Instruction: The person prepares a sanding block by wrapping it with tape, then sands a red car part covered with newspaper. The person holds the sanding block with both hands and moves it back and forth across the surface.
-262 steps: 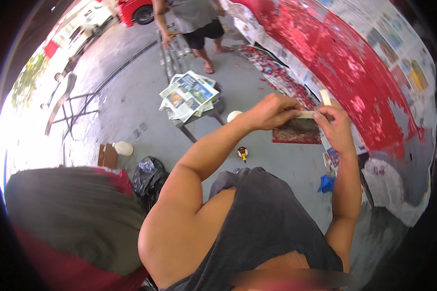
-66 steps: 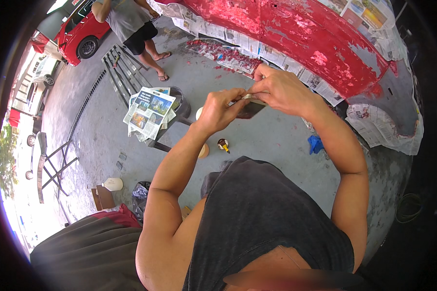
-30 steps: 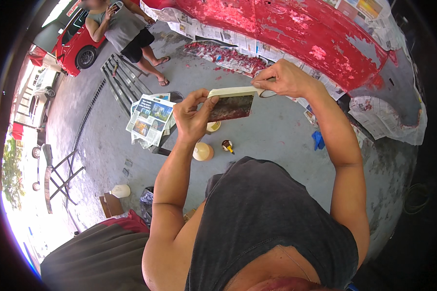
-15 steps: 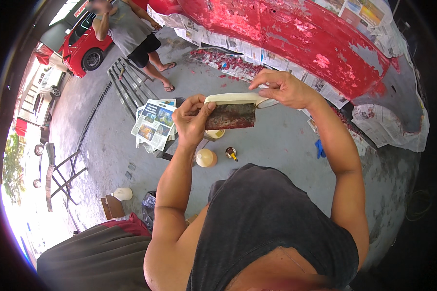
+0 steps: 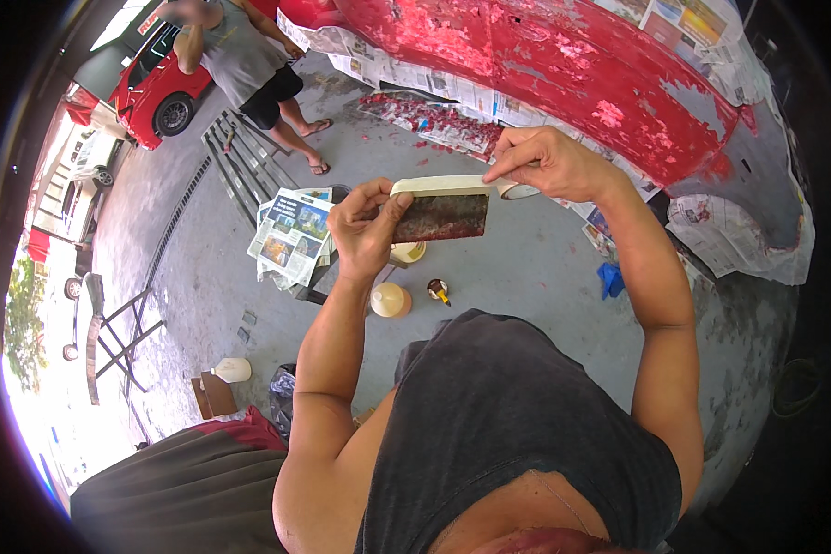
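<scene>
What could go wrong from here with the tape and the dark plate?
1. The left hand grips the dark plate only near one end, so it might twist if the tape strip is pulled.
2. The tape roll is partly hidden beneath the right hand; it could slip and drag the strip crooked.
3. A yellowish container stands on the floor; a dropped plate might tip it.

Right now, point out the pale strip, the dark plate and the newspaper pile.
Pale strip (image 5: pixel 441 185), head view: its middle.
Dark plate (image 5: pixel 440 218), head view: face centre.
Newspaper pile (image 5: pixel 292 231), head view: top sheet.
</scene>
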Available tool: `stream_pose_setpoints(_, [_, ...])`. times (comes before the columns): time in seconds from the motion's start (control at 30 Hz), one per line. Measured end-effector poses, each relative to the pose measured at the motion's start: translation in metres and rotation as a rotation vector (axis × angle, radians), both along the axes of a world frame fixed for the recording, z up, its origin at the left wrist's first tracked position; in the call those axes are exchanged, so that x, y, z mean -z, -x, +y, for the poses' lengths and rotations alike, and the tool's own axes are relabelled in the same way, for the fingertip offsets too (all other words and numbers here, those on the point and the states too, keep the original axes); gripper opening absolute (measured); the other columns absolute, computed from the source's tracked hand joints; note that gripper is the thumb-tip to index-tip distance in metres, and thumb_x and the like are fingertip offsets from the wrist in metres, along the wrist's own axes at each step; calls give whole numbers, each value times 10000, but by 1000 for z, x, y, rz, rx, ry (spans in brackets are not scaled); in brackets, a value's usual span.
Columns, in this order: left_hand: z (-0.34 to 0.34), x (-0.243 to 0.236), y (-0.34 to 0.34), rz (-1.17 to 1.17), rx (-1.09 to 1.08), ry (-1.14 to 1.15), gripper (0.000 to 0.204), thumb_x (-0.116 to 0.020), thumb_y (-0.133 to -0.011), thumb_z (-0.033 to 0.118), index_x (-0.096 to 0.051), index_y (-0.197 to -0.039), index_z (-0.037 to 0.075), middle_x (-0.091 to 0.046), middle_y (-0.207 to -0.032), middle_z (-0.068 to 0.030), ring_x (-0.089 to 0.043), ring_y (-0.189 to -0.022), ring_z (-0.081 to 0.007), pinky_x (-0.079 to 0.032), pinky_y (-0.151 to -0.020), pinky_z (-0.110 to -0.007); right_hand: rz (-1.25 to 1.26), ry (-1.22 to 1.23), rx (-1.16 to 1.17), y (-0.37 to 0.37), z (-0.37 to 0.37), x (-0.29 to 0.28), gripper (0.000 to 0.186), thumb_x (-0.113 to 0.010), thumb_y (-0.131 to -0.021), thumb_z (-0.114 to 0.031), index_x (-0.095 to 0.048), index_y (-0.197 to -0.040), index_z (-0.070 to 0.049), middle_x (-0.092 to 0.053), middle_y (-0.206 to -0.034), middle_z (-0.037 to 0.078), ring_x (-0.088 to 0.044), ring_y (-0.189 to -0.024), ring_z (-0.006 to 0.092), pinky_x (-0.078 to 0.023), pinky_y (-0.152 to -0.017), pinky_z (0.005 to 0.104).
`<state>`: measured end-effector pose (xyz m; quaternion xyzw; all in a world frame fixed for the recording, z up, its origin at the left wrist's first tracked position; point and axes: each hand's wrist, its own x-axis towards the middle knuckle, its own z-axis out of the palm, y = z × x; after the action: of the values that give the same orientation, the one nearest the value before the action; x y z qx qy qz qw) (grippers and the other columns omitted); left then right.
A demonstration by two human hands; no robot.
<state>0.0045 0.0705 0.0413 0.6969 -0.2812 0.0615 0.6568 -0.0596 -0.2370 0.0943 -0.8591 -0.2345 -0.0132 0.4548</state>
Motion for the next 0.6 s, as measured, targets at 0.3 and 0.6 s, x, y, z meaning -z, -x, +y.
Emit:
stream_pose_setpoints(0.3, [-1, -1, 4, 65, 14, 129, 210, -801, -951, 80, -694, -1079, -49, -720, -839, -5, -593, -740, -33, -459, -688, -182, 77, -112, 36, 7, 8, 1, 214, -650, -975, -32, -806, -1118, -68, -719, -1002, 49, -653, -934, 146, -516, -849, 317])
stream_pose_setpoints(0.6, [-4, 0, 6, -3, -10, 198, 229, -814, -942, 89, -698, -1074, -57, -722, -829, -32, -605, -743, -53, -473, -673, -201, 114, -200, 82, 7, 13, -9, 196, -791, -946, -166, -801, -1097, -40, -775, -948, 49, -667, -895, 117, -532, -853, 300])
